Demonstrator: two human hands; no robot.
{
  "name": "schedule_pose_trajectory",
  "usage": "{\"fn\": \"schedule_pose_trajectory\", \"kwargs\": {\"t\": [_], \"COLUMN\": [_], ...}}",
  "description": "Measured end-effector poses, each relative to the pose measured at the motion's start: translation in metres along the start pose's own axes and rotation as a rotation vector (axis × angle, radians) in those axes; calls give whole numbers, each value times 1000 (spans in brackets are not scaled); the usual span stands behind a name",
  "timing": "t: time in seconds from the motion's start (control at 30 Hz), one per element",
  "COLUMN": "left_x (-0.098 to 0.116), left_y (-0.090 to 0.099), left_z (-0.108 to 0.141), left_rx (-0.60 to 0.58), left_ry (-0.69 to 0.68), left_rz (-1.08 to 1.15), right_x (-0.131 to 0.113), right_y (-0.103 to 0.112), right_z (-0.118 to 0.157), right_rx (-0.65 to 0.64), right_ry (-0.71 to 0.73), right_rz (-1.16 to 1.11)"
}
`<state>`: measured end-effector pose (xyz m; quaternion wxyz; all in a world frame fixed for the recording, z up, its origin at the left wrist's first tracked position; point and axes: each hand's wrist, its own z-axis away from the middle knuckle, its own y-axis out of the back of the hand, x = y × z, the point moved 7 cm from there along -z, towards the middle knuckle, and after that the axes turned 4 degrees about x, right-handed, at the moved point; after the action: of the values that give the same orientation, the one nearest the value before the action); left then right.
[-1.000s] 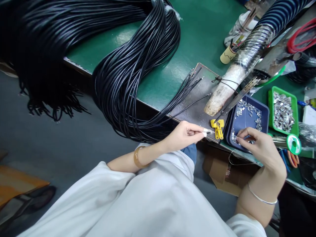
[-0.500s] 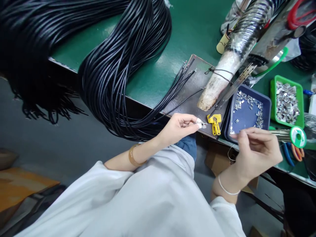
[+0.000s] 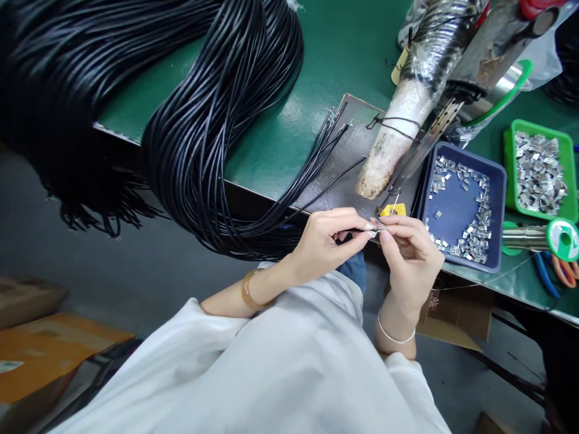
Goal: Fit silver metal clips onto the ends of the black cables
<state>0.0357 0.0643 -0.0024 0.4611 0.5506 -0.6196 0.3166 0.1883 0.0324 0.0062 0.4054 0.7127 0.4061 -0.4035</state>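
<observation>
My left hand [image 3: 337, 238] pinches the end of a thin black cable between thumb and forefinger, with white wrapping on the fingertips. Meeting it from the right, my right hand [image 3: 409, 250] is closed in a pinch at the cable's tip. What its fingers hold is too small and hidden to make out. Just behind the fingertips lies a yellow clip-like tool [image 3: 392, 210], partly covered. Right of my hands is a dark blue tray [image 3: 456, 208] with many small metal connector pieces. A bundle of black cables [image 3: 226, 132] hangs over the table edge at left.
Several cable ends lie on a dark board [image 3: 335, 163]. A white-wrapped duct [image 3: 384, 144] and a metal arm [image 3: 418, 150] reach down above it. At right are a green tray [image 3: 509, 175] of metal pieces, a solder spool [image 3: 561, 240] and tool handles [image 3: 545, 274].
My right hand has moved left from the blue tray's front edge to my left fingertips. My left hand stays nearly in place, still pinching. The view has shifted slightly.
</observation>
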Motion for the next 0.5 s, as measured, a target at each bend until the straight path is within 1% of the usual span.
{"fn": "schedule_pose_trajectory", "kwargs": {"t": [0.07,0.1,0.13,0.23,0.3,0.33,0.4,0.47,0.5], "left_x": [3,3,1,-13,-19,-21,-25,-29,-30], "left_y": [-1,-3,-4,-14,-20,-21,-21,-19,-18], "left_z": [2,3,4,9,11,11,9,7,5], "left_rx": [-7,-7,-9,-50,-79,-88,-93,-82,-69], "left_ry": [-30,-10,43,333,482,527,582,605,605], "left_rz": [-19,-5,40,341,544,606,666,684,685], "right_x": [-2,-3,-6,-20,-25,-25,-22,-21,-23], "right_y": [-2,-2,-2,-2,-1,0,5,10,12], "right_z": [1,2,4,10,13,14,12,10,10], "right_rx": [-13,-4,19,124,167,175,190,222,240], "right_ry": [-2,17,54,248,330,333,294,268,277], "right_rz": [-21,-10,24,227,322,328,284,225,210]}}
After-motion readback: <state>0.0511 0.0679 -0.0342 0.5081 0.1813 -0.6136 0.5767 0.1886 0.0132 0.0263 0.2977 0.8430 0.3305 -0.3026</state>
